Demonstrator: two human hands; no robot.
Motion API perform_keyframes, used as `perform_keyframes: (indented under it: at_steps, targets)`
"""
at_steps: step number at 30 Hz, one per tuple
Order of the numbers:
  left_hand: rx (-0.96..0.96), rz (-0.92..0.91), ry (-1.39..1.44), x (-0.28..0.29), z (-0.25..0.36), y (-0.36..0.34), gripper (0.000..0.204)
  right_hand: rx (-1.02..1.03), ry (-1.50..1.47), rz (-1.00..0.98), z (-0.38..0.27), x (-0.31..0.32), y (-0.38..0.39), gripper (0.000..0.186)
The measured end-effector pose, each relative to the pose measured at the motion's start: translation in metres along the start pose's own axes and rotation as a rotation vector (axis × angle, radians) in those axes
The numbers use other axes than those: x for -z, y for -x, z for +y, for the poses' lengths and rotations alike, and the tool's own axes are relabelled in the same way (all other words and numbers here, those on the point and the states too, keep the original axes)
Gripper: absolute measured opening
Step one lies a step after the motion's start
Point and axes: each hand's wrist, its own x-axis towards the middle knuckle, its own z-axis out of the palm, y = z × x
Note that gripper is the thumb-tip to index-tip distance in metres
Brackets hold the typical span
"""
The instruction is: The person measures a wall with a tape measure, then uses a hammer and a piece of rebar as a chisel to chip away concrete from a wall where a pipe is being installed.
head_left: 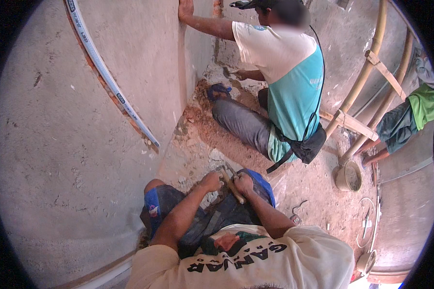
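Observation:
My left hand [211, 182] is closed next to the upper end of a wooden-handled tool [233, 187] in front of my lap. The tool's pale handle slants down between my two hands; its head is too small to make out. Close by, my right hand [243, 184] is curled with its fingers against the handle, and a thin, dark, rod-like piece [231, 168] sticks out from it. Both hands are low over the rubble-strewn floor [190, 159], between my knees. Dark trousers with blue edges cover my legs.
A co-worker [294, 86] squats just ahead, one hand on the wall and the other holding a small trowel-like tool. A blue-grey pipe [108, 79] runs down the left wall. Bamboo poles [361, 86], a bucket [348, 177] and another person [405, 113] are at right.

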Motion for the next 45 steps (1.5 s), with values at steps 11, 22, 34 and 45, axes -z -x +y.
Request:
perform_keyframes:
  at_steps: [11,22,34,45]
  targets:
    - [0.0,-0.041,-0.033,-0.001,0.0,-0.002,0.035,0.078,0.034,0.006,0.002,0.002,0.002,0.033]
    - [0.002,-0.061,-0.045,-0.001,0.0,-0.005,0.035,0.068,0.06,0.021,0.008,-0.004,-0.003,0.035]
    - [0.013,-0.066,-0.025,-0.004,-0.007,-0.005,0.035,0.025,0.029,-0.001,-0.002,0.0,0.001,0.033]
    - [0.029,-0.037,0.017,-0.001,-0.002,-0.003,0.039,0.267,-0.081,0.103,-0.004,0.0,-0.034,0.033]
